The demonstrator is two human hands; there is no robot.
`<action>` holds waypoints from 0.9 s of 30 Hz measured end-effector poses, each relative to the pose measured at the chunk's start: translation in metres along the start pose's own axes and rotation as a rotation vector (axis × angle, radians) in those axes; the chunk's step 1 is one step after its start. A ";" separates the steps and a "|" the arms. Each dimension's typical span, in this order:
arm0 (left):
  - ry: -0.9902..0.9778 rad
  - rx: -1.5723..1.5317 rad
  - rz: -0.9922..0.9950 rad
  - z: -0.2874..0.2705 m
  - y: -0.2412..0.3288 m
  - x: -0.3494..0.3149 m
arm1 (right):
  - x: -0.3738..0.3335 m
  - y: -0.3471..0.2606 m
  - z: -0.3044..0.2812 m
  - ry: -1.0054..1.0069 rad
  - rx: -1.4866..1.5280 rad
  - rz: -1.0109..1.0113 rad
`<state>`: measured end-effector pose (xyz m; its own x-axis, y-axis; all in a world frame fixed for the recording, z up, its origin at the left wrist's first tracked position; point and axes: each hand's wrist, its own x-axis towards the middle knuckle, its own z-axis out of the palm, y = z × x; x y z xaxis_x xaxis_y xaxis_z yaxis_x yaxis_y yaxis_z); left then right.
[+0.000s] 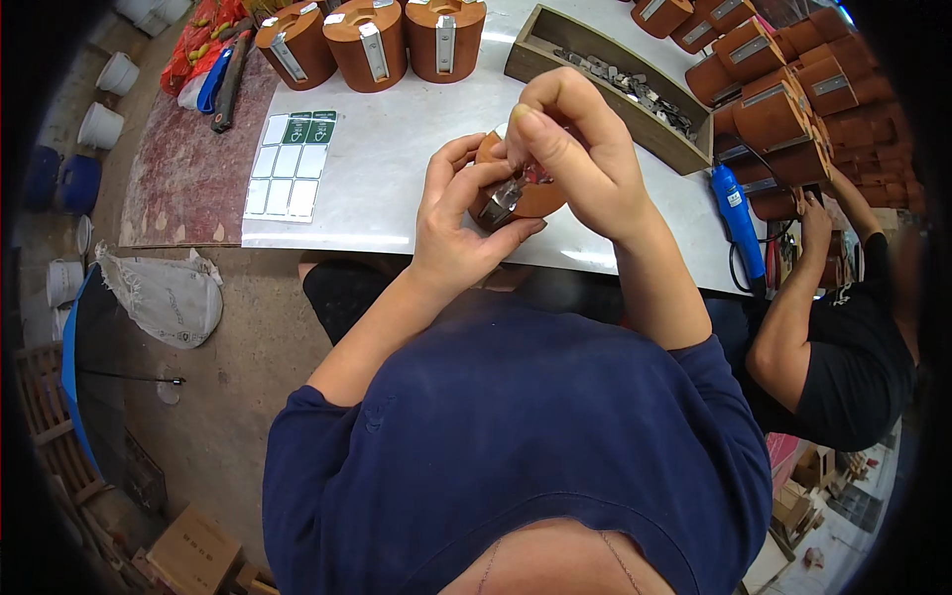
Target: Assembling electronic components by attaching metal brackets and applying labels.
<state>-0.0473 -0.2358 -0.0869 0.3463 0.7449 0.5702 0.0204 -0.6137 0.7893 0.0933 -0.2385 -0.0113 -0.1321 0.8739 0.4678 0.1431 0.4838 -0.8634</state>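
Observation:
A reddish-brown round clay-coloured piece [540, 199] is held over the near edge of the table, with my left hand [448, 230] wrapped around its left side. On the near side of that piece sits a shiny metal clip [500, 204], close to my left thumb and fingers. My right hand [587, 164] is above the piece, thumb and forefinger pinched together. Whatever is between those fingertips is too small to make out. My right hand hides part of the piece's top.
Three brown cylinders with metal strips [372, 55] stand at the back. A wooden box [605, 87] holds small metal parts. A label sheet [289, 167] lies left; a blue cylindrical tool [736, 218] lies right. Stacked cylinders [778, 114] and a co-worker's arm [793, 307] are farther right.

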 end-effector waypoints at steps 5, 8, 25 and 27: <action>0.015 -0.032 -0.014 0.002 0.002 0.000 | -0.003 -0.005 0.021 0.241 0.260 0.214; -0.007 0.000 -0.028 0.001 0.001 0.000 | -0.006 0.000 0.031 0.289 0.318 0.160; 0.028 -0.041 -0.037 0.004 0.005 0.001 | 0.002 0.007 0.021 0.183 0.310 -0.151; 0.022 -0.057 -0.049 0.004 0.006 0.000 | 0.003 0.008 0.021 0.170 0.313 -0.144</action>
<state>-0.0435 -0.2398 -0.0832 0.3250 0.7798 0.5351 -0.0169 -0.5609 0.8277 0.0732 -0.2334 -0.0211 0.0388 0.8062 0.5904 -0.1748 0.5872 -0.7903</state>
